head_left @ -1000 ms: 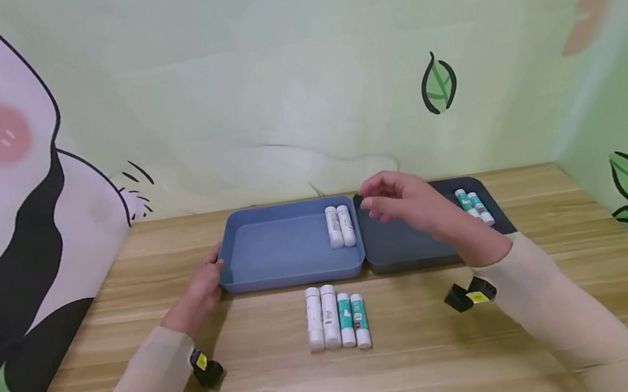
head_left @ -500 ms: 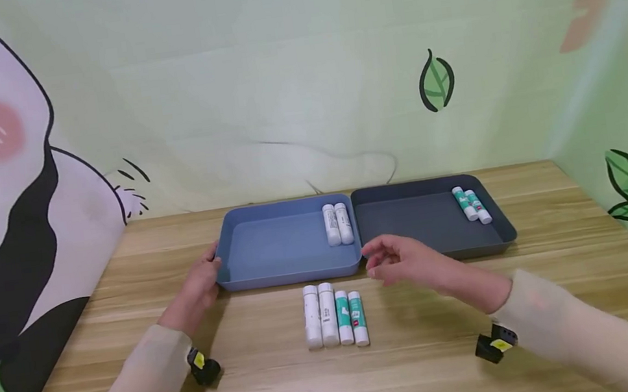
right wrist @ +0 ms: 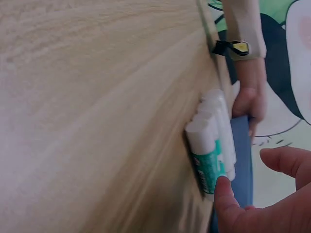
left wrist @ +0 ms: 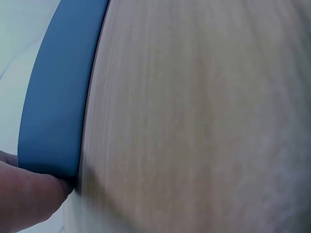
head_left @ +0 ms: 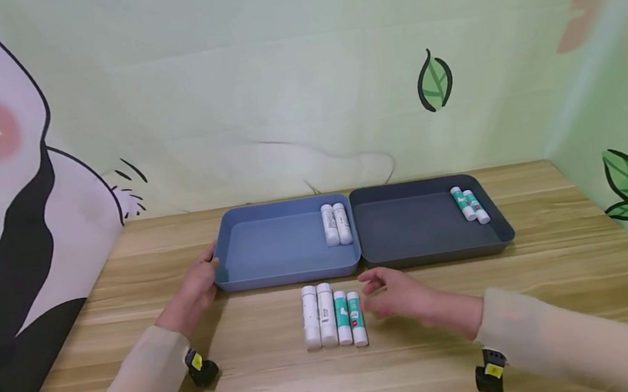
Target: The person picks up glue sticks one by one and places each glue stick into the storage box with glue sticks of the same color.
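Note:
My left hand (head_left: 198, 285) holds the left end of a blue tray (head_left: 273, 243); in the left wrist view its thumb (left wrist: 29, 201) presses the tray's corner. My right hand (head_left: 397, 300) hovers beside a row of glue sticks, thumb and fingers apart, nothing between them. Nearest to it lies a green-labelled glue stick (head_left: 357, 319), with a second green-labelled glue stick (head_left: 343, 318) beside it. Two larger white tubes (head_left: 319, 316) complete the row on the left. In the right wrist view, a fingertip overlaps the green-labelled stick (right wrist: 206, 165); contact is unclear.
A dark grey tray (head_left: 406, 227) adjoins the blue one on the right and contains two green-labelled glue sticks (head_left: 470, 205). Two white tubes (head_left: 336, 224) lie at the blue tray's right end. Behind the wooden table (head_left: 254, 380) rises a printed wall.
My right hand has come back from above the dark grey tray, down and toward me, to the right side of the row. The left hand stays at the blue tray.

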Tool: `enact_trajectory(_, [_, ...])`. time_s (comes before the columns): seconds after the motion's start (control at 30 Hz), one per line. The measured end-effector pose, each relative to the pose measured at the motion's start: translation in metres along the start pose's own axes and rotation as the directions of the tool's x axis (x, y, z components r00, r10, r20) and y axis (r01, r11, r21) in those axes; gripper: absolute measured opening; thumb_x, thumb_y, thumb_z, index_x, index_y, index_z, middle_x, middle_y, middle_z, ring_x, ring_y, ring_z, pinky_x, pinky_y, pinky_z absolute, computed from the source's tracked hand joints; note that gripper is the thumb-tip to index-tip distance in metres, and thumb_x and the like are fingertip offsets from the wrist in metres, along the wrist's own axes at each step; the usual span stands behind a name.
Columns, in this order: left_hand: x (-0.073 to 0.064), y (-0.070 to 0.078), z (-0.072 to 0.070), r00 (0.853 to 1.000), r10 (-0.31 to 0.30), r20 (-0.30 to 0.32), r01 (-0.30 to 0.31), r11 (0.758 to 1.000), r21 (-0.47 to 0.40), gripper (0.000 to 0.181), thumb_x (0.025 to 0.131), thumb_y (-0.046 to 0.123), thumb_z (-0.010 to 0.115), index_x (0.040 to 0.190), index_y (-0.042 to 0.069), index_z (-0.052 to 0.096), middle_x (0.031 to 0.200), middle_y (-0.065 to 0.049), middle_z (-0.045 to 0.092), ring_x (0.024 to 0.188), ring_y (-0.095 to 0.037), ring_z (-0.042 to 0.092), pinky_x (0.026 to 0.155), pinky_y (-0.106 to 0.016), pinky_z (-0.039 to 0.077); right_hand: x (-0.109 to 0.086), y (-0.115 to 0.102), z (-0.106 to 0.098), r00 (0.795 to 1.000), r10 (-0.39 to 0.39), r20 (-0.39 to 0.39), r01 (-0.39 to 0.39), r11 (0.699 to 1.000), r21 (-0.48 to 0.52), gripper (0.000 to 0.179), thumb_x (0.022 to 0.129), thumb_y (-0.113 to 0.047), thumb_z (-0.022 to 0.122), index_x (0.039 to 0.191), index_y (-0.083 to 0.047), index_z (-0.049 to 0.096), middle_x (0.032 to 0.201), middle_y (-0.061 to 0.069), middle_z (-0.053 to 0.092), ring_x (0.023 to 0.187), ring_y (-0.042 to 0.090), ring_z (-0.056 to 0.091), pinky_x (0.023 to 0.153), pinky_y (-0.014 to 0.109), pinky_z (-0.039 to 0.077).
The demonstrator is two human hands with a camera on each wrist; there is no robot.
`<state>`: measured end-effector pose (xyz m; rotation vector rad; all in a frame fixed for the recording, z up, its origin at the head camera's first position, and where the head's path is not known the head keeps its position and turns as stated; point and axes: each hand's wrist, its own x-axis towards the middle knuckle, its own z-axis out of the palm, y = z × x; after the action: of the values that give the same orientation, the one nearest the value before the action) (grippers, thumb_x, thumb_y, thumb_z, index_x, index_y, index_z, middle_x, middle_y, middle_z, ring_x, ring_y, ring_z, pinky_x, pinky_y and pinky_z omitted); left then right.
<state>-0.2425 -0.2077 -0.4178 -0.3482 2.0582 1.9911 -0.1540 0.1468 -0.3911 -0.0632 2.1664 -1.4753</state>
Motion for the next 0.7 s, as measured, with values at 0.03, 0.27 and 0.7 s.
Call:
enact_trajectory(0.03, [0.000,0.000,0.000,1.000,0.002,-0.001,-0.002,1.000,-0.002,0.057,0.109,0.004,0.017,0.163,0.008,-0.001,0.173,-0.014,-0.010,0.161,-0.030,-0.006,0.133,-0.045,0.000,0.001,0.001,0.002,1.000,0.003,-0.011,-0.003,1.000,-0.007,0.062,0.089,-0.006,0.072,0.144,0.006,0.047,0.133,0.023,0.058,0.095,0.022,0.065,0.083,0.035,0.062])
enact_trajectory(0.27, [-0.001,-0.001,-0.001,1.000,0.007,-0.016,-0.007,1.000,-0.004,0.057,0.109,0.004,0.019,0.163,0.009,0.001,0.173,-0.015,-0.008,0.161,-0.030,-0.005,0.133,-0.045,0.001,0.005,0.007,0.012,0.998,0.012,-0.060,-0.013,1.000,-0.021,0.062,0.087,-0.003,0.075,0.143,0.006,0.050,0.128,0.022,0.059,0.084,0.020,0.062,0.073,0.031,0.060])
enact_trajectory(0.7, [0.000,-0.002,-0.002,1.000,-0.013,-0.026,0.013,1.000,0.005,0.056,0.110,0.005,0.018,0.164,0.011,0.003,0.173,-0.013,-0.007,0.161,-0.030,-0.006,0.133,-0.045,0.000,0.012,0.010,0.022,0.996,-0.012,-0.092,0.004,0.997,-0.082,0.068,0.080,0.003,0.079,0.142,0.006,0.050,0.128,0.022,0.058,0.080,0.020,0.060,0.068,0.029,0.058])
